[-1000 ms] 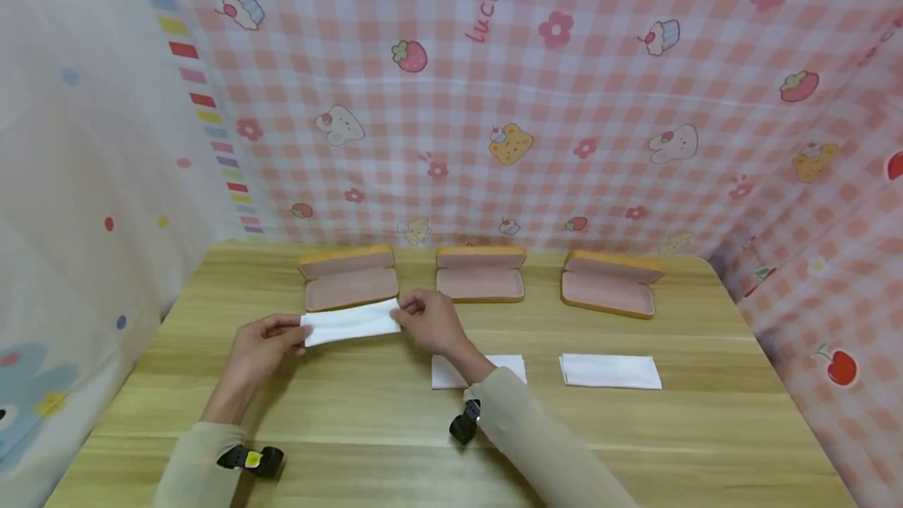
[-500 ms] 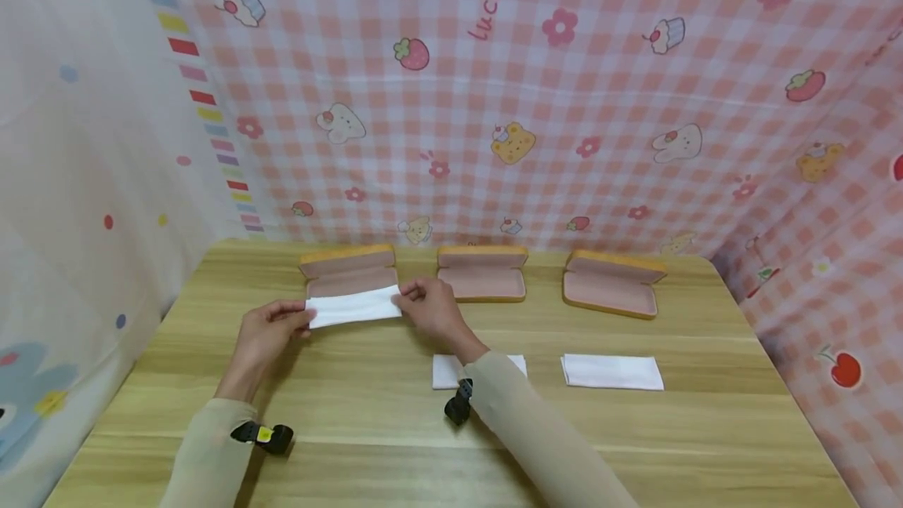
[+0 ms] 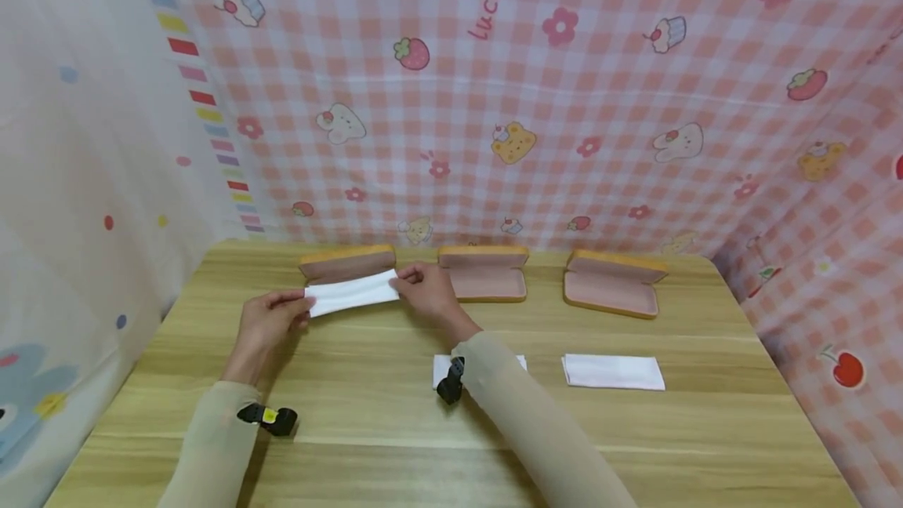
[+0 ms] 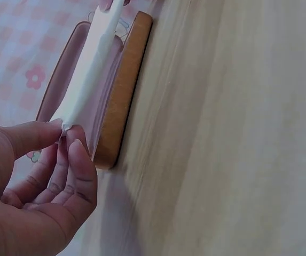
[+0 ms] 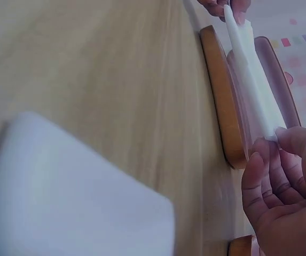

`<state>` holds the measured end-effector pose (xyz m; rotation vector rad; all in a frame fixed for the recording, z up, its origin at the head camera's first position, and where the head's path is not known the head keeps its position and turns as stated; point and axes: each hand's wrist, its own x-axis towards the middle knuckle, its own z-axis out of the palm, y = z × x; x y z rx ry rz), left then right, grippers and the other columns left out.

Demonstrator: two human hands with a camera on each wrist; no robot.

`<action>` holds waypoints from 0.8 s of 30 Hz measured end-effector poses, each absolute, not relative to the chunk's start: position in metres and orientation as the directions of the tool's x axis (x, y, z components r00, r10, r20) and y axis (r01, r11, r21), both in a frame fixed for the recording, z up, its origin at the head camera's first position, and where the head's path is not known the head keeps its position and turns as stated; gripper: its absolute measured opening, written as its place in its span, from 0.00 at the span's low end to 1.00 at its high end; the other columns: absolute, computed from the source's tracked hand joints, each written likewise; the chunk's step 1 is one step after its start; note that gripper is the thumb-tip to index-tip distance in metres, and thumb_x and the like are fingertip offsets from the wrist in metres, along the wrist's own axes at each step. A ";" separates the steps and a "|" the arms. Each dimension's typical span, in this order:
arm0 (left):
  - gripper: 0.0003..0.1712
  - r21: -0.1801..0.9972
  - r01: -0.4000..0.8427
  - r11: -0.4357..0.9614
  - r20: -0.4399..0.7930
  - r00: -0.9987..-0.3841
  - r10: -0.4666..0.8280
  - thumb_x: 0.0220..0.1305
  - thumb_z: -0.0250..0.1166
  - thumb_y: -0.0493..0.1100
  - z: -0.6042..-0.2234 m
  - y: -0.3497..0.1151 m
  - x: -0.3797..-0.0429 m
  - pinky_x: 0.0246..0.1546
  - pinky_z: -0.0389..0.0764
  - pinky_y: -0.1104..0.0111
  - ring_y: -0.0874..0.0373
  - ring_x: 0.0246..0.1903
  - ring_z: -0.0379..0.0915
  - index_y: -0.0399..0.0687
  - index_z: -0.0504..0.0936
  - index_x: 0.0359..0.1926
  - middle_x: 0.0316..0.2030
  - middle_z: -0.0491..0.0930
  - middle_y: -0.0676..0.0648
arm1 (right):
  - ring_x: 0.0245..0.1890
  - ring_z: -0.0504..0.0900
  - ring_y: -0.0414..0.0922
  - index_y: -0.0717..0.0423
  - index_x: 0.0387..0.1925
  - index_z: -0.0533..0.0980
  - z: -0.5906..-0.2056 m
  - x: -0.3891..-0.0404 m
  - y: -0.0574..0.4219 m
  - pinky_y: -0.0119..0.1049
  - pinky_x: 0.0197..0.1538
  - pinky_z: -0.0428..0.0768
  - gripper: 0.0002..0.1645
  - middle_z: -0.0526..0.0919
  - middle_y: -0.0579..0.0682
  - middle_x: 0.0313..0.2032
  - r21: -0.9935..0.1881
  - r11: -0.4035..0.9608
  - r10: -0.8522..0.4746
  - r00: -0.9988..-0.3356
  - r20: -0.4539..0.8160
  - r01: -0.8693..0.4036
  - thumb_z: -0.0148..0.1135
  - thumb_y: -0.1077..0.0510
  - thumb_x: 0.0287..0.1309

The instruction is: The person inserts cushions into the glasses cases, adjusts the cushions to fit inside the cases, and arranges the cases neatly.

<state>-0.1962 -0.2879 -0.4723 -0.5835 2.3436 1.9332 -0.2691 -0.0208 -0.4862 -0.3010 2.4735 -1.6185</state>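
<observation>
Left grip: left hand [image 3: 262, 324] pinches one short end of a folded white cloth [image 3: 354, 294] between thumb and fingertips.
Right grip: right hand [image 3: 428, 290] pinches the opposite end, thumb on the near side.
Folded white cloth: held up between the hands, lengthwise, its middle slightly bowed; it lies in front of the left glasses case [image 3: 346, 263] in the head view and over its base in the wrist views. Contact with the case: cannot tell.
Left glasses case: lid up, pink lining, orange-brown shell; base mostly hidden by the cloth in the head view.
Handling: step in hand looks like steadying the cloth over the base. Best done, I judge, with even tension, every layer inside each pinch, and the long edges parallel to the case rim.
Watch: a slack middle could catch the front rim; a pull too hard could shift the folds; knuckles could nudge the raised lid.
Other cases: middle glasses case [image 3: 483, 261] and right glasses case [image 3: 610, 292], both with lids up.
Other cloths: middle cloth [image 3: 441, 371], partly behind the right wrist; right cloth [image 3: 614, 372], flat on the table [image 3: 367, 461].
Backdrop: pink checked curtain [image 3: 451, 100] behind.
</observation>
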 end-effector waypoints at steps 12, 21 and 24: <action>0.25 0.938 -0.317 0.141 -0.267 -0.919 -0.290 0.69 0.69 0.42 -0.469 -0.290 -0.211 0.35 0.86 0.74 0.68 0.29 0.82 0.31 0.79 0.60 0.27 0.85 0.62 | 0.31 0.86 0.45 0.54 0.40 0.85 -0.487 -0.286 -0.027 0.49 0.76 0.66 0.12 0.88 0.48 0.28 -0.924 0.382 -0.232 -0.969 -0.082 -0.013 0.68 0.50 0.67; 0.23 0.940 -0.300 0.159 -0.235 -0.913 -0.333 0.67 0.70 0.39 -0.473 -0.291 -0.221 0.29 0.84 0.75 0.69 0.25 0.80 0.26 0.80 0.57 0.23 0.84 0.59 | 0.27 0.83 0.42 0.57 0.37 0.84 -0.486 -0.289 -0.036 0.27 0.28 0.75 0.11 0.87 0.50 0.27 -0.912 0.408 -0.228 -0.971 -0.068 -0.032 0.68 0.52 0.67; 0.23 0.936 -0.303 0.178 -0.228 -0.909 -0.348 0.66 0.71 0.38 -0.474 -0.291 -0.223 0.27 0.82 0.76 0.69 0.24 0.79 0.26 0.81 0.56 0.21 0.83 0.60 | 0.26 0.82 0.41 0.56 0.36 0.84 -0.486 -0.289 -0.038 0.28 0.28 0.74 0.11 0.87 0.49 0.27 -0.909 0.417 -0.220 -0.973 -0.070 -0.029 0.68 0.52 0.67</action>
